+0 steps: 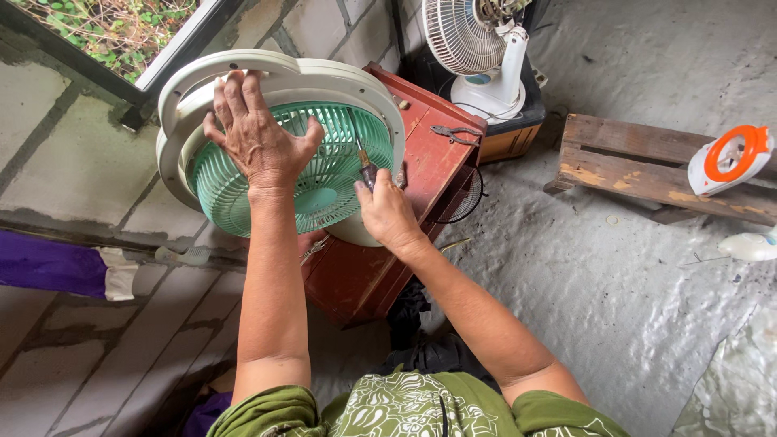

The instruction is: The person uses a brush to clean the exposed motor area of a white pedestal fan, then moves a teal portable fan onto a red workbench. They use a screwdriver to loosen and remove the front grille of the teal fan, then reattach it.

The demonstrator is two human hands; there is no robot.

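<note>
Your fingers on the left hand [257,137] are spread flat and open, pressing down on the green fan grille [324,174] with the fingertips reaching up over the cream round housing [243,69]; your forearm runs straight up from your green patterned sleeve. Your right hand [387,212] is curled closed around a screwdriver [364,166], whose shaft angles up to the grille's right edge, just beside the housing rim. The fan body lies tilted on a red wooden box [429,154], between your two hands. A pair of pliers [453,133] rests on the box top, near its far edge. Behind the box stands a white desk fan [486,57]. To the right, well apart, a white and orange iron [728,158] sits on a worn wooden bench [639,162].
</note>
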